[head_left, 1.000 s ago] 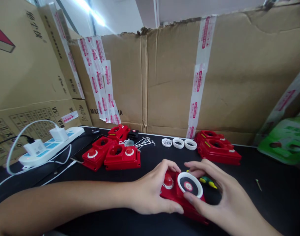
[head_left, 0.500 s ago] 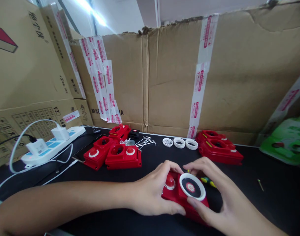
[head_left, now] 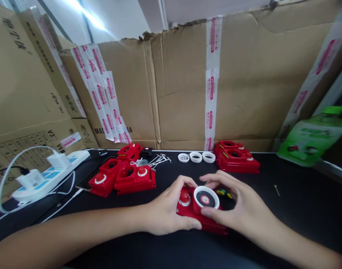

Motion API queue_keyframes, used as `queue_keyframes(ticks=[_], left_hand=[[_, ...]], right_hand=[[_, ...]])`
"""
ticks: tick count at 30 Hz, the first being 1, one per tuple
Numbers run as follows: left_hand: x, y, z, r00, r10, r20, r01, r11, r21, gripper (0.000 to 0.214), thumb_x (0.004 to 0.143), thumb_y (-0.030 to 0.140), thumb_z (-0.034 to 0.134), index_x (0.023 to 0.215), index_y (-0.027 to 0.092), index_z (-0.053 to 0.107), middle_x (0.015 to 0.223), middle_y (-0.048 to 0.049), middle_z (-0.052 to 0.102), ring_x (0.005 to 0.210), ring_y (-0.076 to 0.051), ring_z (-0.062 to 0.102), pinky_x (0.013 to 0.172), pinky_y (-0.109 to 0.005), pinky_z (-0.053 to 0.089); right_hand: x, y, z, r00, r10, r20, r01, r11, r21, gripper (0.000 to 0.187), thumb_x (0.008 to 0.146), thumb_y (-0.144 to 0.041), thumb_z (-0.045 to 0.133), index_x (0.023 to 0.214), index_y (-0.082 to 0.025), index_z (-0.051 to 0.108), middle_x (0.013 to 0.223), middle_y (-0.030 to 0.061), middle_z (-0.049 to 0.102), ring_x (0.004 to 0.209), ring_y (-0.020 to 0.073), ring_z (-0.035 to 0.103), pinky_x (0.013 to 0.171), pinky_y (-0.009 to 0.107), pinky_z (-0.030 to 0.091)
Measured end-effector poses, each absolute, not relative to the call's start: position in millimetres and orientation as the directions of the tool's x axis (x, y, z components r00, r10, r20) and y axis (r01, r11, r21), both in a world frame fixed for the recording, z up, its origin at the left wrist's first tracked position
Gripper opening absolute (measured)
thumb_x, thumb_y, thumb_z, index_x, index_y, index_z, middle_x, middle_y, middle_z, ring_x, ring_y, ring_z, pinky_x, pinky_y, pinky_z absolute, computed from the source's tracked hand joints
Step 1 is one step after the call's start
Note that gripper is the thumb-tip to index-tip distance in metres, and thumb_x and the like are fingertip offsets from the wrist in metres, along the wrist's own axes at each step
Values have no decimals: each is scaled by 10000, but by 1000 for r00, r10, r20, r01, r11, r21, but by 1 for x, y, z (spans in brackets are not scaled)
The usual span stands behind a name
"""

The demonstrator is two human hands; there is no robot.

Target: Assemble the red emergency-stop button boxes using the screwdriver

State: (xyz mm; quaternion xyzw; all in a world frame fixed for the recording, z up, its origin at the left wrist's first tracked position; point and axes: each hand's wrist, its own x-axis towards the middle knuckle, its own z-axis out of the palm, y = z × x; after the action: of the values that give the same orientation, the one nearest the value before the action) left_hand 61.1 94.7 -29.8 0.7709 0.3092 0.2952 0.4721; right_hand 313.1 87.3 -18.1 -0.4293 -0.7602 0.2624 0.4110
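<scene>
A red plastic housing (head_left: 187,211) lies on the black table in front of me, with a red push button (head_left: 184,197) at its left and a white-rimmed round dial (head_left: 206,197) at its right. My left hand (head_left: 166,211) is wrapped round the housing's left end, thumb underneath. The fingers of my right hand (head_left: 239,207) curl round the white ring of the dial, thumb at its near edge. A small green and yellow tool (head_left: 224,193) lies just behind the housing, partly hidden by my right fingers.
More red housings (head_left: 123,175) lie at the back left and another stack (head_left: 235,160) at the back right. Loose white rings (head_left: 196,157) and metal pins (head_left: 159,160) sit between them. A white power strip (head_left: 44,175) with chargers is at far left, cardboard walls behind, a green pouch (head_left: 309,138) at right.
The view has shifted, so everything sits a little further left and up in the picture. Both hands stay on the housing, and my right fingers have shifted slightly round the ring.
</scene>
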Motion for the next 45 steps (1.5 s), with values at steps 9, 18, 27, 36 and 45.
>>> queue_keyframes(ticks=[9,18,27,36,45], left_hand=[[60,95,-29,647,750,133,193,-330,924,728,806,376,968,1324,249,471,1365,-96,590,1215,-292,635,1024,-458,550],[59,96,-30,652,745,138,185,-333,925,710,815,391,961,1302,251,464,1368,-110,591,1253,-323,634,1059,-486,538],[59,94,-30,657,740,140,182,-336,924,669,862,348,940,1323,254,464,1387,-102,611,1277,-312,648,1121,-502,504],[59,93,-32,645,746,167,204,-379,902,717,858,365,943,1342,257,425,1368,-97,584,1229,-295,642,1055,-464,530],[60,91,-34,621,755,211,257,-450,855,707,871,343,921,1377,267,434,1404,-109,566,1255,-316,631,1098,-506,513]], right_hand=[[325,96,-10,-470,840,270,301,440,-846,635,781,-407,921,1365,-254,724,1301,93,785,1173,289,783,1061,475,634],[324,95,-11,-543,784,301,242,490,-838,533,840,-298,848,1348,-254,694,1314,89,753,1214,271,759,1099,443,609],[336,91,7,-467,838,283,274,441,-854,398,1009,-556,694,1276,-267,747,1277,94,733,1197,270,719,1069,437,609],[332,93,2,-520,825,223,289,415,-863,473,877,-490,897,1296,-308,774,1205,20,763,1189,230,740,1109,406,571],[311,84,-8,-325,897,299,404,418,-814,512,783,-461,932,1220,-273,744,1086,21,710,1012,229,734,956,407,597]])
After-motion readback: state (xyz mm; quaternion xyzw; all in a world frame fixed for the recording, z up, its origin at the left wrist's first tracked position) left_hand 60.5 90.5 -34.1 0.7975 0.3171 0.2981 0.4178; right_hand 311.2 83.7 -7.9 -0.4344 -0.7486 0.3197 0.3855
